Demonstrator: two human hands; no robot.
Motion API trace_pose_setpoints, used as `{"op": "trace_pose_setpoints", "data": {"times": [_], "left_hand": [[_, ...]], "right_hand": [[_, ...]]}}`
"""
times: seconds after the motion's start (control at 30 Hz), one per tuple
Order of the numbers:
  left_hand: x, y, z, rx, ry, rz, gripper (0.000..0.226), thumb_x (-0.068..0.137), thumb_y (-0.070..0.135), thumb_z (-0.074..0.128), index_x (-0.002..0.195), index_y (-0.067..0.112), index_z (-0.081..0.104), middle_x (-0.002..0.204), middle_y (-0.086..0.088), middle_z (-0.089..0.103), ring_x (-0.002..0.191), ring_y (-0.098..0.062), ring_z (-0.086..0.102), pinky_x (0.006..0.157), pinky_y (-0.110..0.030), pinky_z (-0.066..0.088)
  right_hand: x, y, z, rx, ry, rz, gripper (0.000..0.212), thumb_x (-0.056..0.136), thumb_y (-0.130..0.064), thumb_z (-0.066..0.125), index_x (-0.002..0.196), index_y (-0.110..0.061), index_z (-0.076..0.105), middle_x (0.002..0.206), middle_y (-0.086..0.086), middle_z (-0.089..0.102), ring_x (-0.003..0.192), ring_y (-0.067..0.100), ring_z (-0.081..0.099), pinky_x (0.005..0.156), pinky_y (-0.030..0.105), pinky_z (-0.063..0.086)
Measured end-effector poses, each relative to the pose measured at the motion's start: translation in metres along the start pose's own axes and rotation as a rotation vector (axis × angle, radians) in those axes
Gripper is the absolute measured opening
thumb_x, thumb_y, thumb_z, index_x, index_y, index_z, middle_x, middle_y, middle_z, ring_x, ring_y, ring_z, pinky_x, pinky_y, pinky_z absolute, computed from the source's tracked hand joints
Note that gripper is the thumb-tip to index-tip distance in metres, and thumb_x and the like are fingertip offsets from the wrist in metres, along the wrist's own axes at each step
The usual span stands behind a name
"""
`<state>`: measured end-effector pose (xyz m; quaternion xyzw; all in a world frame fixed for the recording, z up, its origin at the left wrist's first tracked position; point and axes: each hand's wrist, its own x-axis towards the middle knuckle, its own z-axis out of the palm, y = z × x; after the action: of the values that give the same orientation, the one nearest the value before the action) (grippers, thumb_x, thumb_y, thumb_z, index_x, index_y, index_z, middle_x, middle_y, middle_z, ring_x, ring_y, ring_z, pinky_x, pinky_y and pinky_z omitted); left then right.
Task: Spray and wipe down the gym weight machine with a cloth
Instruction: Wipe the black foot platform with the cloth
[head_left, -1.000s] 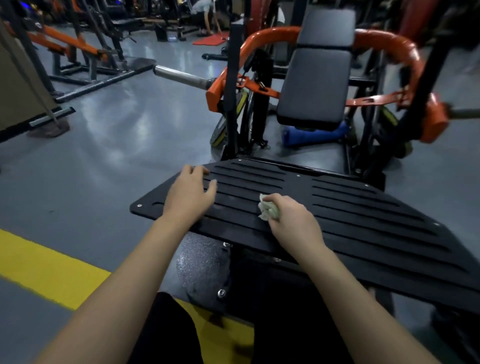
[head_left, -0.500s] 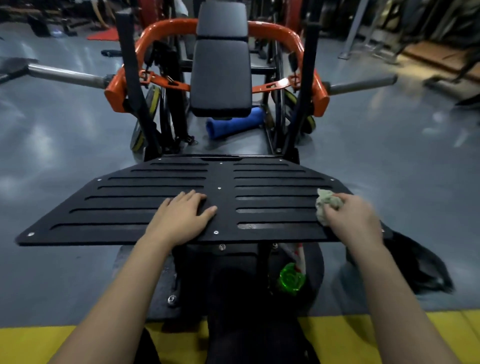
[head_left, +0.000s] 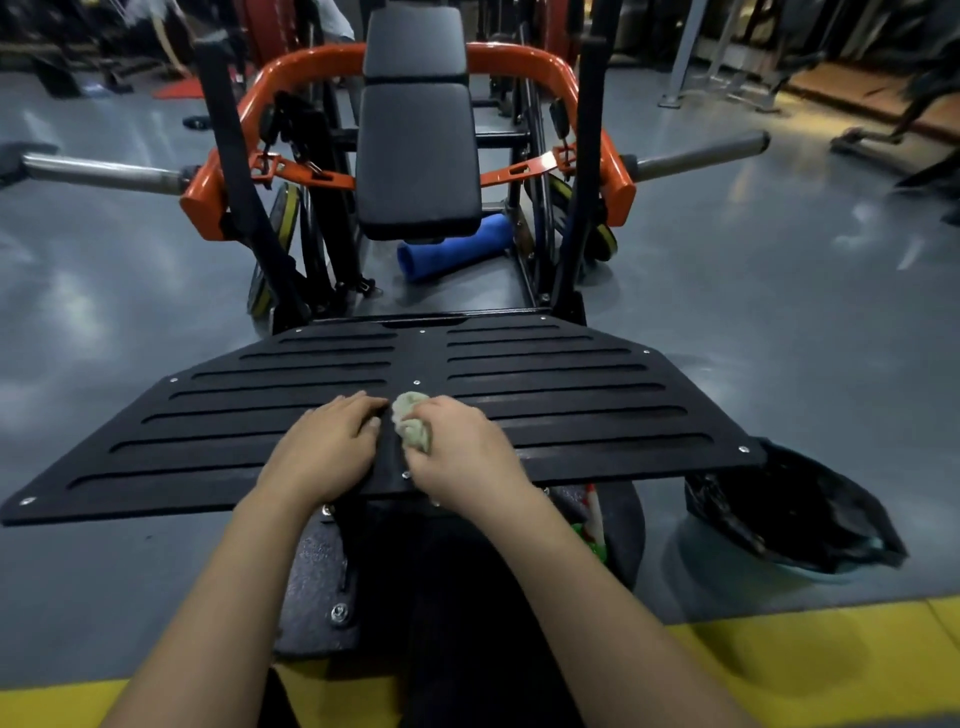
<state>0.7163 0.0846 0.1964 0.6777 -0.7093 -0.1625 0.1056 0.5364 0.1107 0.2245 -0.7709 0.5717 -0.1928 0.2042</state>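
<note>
Weight machine (head_left: 597, 67): orange frame, black uprights, a steel bar out to each side.
Footplate (head_left: 545, 395): black, slotted, wide, nearest the camera.
Left hand (head_left: 324, 447): palm down on the footplate near its middle, fingers straight.
Right hand (head_left: 462, 457): just beside the left, fingers curled round the cloth.
Cloth (head_left: 410, 423): pale green, crumpled, pressed on the footplate between the hands' fingertips.
Back pad (head_left: 418, 156): black, upright behind the footplate.
Blue roll (head_left: 452, 247): lying on the floor under the pad.
Black bag (head_left: 789, 509): open, on the floor beside the footplate's right corner.
Yellow stripe (head_left: 779, 660): across the grey floor (head_left: 779, 322), near edge.
</note>
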Motion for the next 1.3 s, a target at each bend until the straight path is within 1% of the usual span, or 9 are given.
{"op": "trace_pose_setpoints", "data": {"times": [0.33,0.47,0.53,0.6,0.7,0.9,1.07,1.23,1.3], "left_hand": [[0.000,0.000,0.000,-0.007,-0.022,-0.027,0.043,0.108,0.032,0.040,0.151,0.028,0.047,0.164,0.000,0.033,0.152,-0.022,0.029,0.122,-0.043,0.025],[0.000,0.000,0.001,-0.024,-0.018,-0.032,0.043,0.108,0.031,0.041,0.150,0.028,0.047,0.164,0.000,0.033,0.153,-0.023,0.028,0.122,-0.044,0.025],[0.000,-0.001,0.001,-0.035,-0.010,-0.042,0.042,0.107,0.027,0.042,0.148,0.028,0.050,0.163,-0.002,0.036,0.152,-0.023,0.030,0.122,-0.043,0.025],[-0.001,0.001,-0.001,-0.061,0.014,-0.048,0.040,0.106,0.022,0.044,0.145,0.027,0.054,0.157,-0.003,0.046,0.145,-0.025,0.040,0.117,-0.043,0.032],[-0.007,0.006,-0.006,-0.112,0.058,-0.064,0.037,0.105,0.025,0.048,0.140,0.031,0.058,0.139,0.000,0.063,0.128,-0.028,0.056,0.101,-0.041,0.044],[-0.010,0.009,-0.007,-0.101,0.061,-0.101,0.037,0.106,0.029,0.049,0.141,0.031,0.058,0.153,0.008,0.051,0.139,-0.024,0.047,0.111,-0.039,0.039],[-0.011,0.009,-0.008,-0.105,0.043,-0.115,0.037,0.106,0.033,0.047,0.142,0.034,0.057,0.157,0.011,0.044,0.143,-0.022,0.042,0.113,-0.041,0.038],[-0.010,0.007,-0.008,-0.095,0.012,-0.123,0.038,0.106,0.035,0.044,0.143,0.037,0.054,0.159,0.013,0.042,0.147,-0.021,0.037,0.116,-0.043,0.034],[-0.012,0.009,-0.008,-0.096,0.012,-0.130,0.038,0.107,0.035,0.043,0.144,0.036,0.054,0.159,0.013,0.041,0.149,-0.020,0.034,0.118,-0.043,0.032]], "right_hand": [[-0.047,0.155,-0.114,-0.098,0.322,0.717,0.021,0.090,-0.023,0.060,0.104,-0.014,0.071,0.104,0.019,0.069,0.084,0.036,0.054,0.072,0.035,0.041],[-0.025,0.107,-0.077,-0.101,0.220,0.532,0.022,0.091,-0.033,0.057,0.105,-0.016,0.058,0.107,0.008,0.063,0.087,0.027,0.051,0.075,0.032,0.039],[-0.007,0.061,-0.047,0.026,0.063,0.307,0.037,0.095,-0.033,0.053,0.125,-0.013,0.055,0.125,0.010,0.059,0.111,0.029,0.054,0.094,0.036,0.043],[0.016,0.017,-0.016,0.004,-0.140,0.132,0.047,0.100,-0.029,0.048,0.141,-0.007,0.043,0.146,0.016,0.044,0.136,0.035,0.039,0.116,0.042,0.030],[0.053,-0.008,0.012,-0.041,-0.254,0.043,0.050,0.101,-0.025,0.048,0.146,-0.006,0.037,0.153,0.018,0.037,0.142,0.037,0.031,0.120,0.046,0.022],[0.060,0.056,-0.030,-0.092,-0.073,0.127,0.028,0.098,-0.013,0.052,0.122,-0.004,0.064,0.132,0.018,0.059,0.127,0.036,0.052,0.102,0.036,0.040],[0.036,0.166,-0.086,-0.203,0.099,0.434,0.013,0.079,-0.017,0.061,0.087,-0.017,0.072,0.106,0.011,0.068,0.103,0.037,0.064,0.088,0.037,0.053],[0.059,0.163,-0.081,-0.201,0.072,0.599,0.043,0.083,-0.026,0.051,0.118,-0.008,0.069,0.127,0.020,0.062,0.114,0.038,0.059,0.100,0.038,0.051],[0.068,0.111,-0.054,-0.078,-0.001,0.529,0.034,0.090,-0.019,0.053,0.120,-0.009,0.064,0.130,0.021,0.059,0.117,0.038,0.059,0.101,0.035,0.049]]}}
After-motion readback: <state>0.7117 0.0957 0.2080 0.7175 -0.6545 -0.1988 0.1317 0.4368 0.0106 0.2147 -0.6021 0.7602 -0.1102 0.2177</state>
